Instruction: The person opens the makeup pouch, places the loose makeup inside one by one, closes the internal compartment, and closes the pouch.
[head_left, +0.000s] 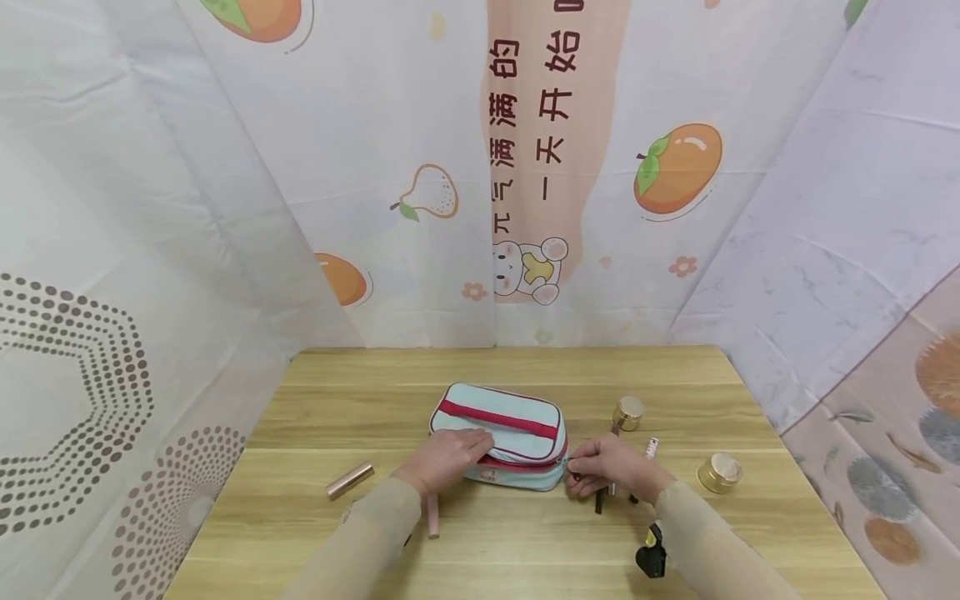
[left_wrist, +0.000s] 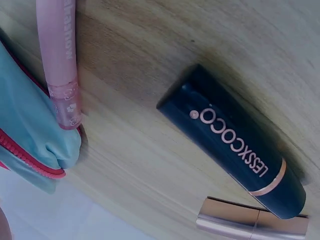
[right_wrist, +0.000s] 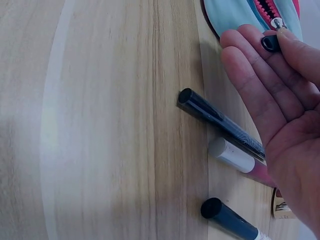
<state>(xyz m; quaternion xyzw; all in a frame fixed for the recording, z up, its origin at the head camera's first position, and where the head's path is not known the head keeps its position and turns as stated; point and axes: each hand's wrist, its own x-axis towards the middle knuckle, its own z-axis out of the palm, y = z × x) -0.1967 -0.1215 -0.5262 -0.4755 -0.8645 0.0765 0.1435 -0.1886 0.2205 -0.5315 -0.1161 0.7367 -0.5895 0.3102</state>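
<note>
A light-blue zip pouch (head_left: 480, 398) with a red strap handle and red zip lies on the wooden table. My left hand (head_left: 447, 457) rests on its left front part, fingers extended over the top edge. At the pouch's right front corner, my right hand (head_left: 603, 467) pinches the zip pull (right_wrist: 270, 43), a black tab, between thumb and index finger. In the right wrist view the red zip (right_wrist: 266, 7) shows a dark gap beside its slider. A pink tube (left_wrist: 62, 50) lies by the pouch near my left wrist.
A dark lipstick (left_wrist: 230, 140) and a rose-gold tube (head_left: 350, 480) lie on the left. Under and beside my right hand are a black pen-like tube (right_wrist: 215, 115), a white-capped tube (right_wrist: 232, 155) and a dark tube (right_wrist: 230, 217). Gold-coloured jars (head_left: 720, 472) stand farther right.
</note>
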